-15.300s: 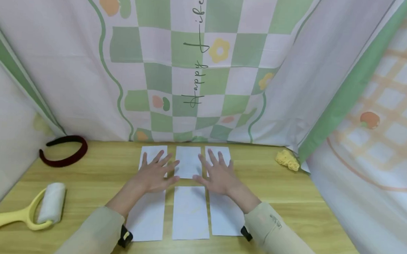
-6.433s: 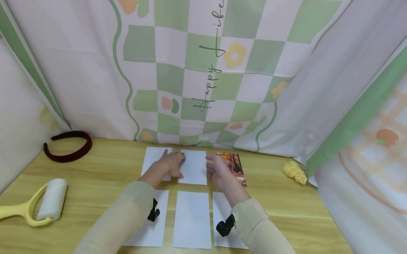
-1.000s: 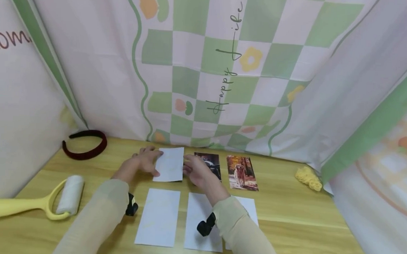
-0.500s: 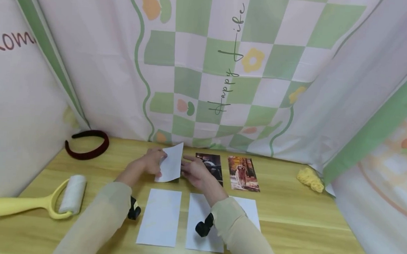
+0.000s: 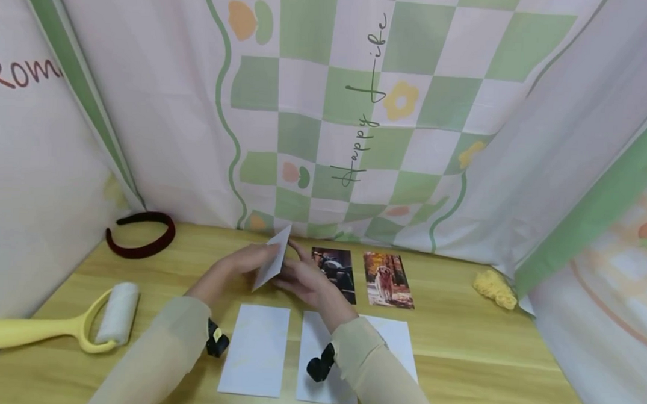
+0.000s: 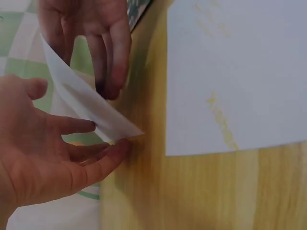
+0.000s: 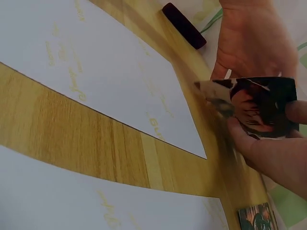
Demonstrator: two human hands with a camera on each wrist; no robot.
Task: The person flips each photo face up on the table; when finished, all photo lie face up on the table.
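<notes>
A photo card [image 5: 273,261] stands tilted on edge between my hands at the back left of the table. Its white back faces my left hand [image 5: 246,259], whose fingers lie against it with the thumb free in the left wrist view. My right hand [image 5: 308,279] is on the picture side; the right wrist view shows its thumb and another fingertip touching the dark picture [image 7: 261,103]. To the right lie a dark photo card [image 5: 332,276] and a dog photo card [image 5: 386,279], picture up. Nearer are white-backed cards: left [image 5: 254,351], middle [image 5: 311,376] and right [image 5: 396,341], partly covered by my right arm.
A lint roller [image 5: 118,313] with a yellow handle lies at the left, with a dark red headband [image 5: 161,240] behind it. A yellow crumpled bundle [image 5: 494,288] sits at the back right. Curtains [image 5: 301,86] close off the wooden table's back and sides.
Over the longer span, the back right and back middle cards turned picture up. In the last second, the back left card has risen from nearly flat to steeply tilted between my hands.
</notes>
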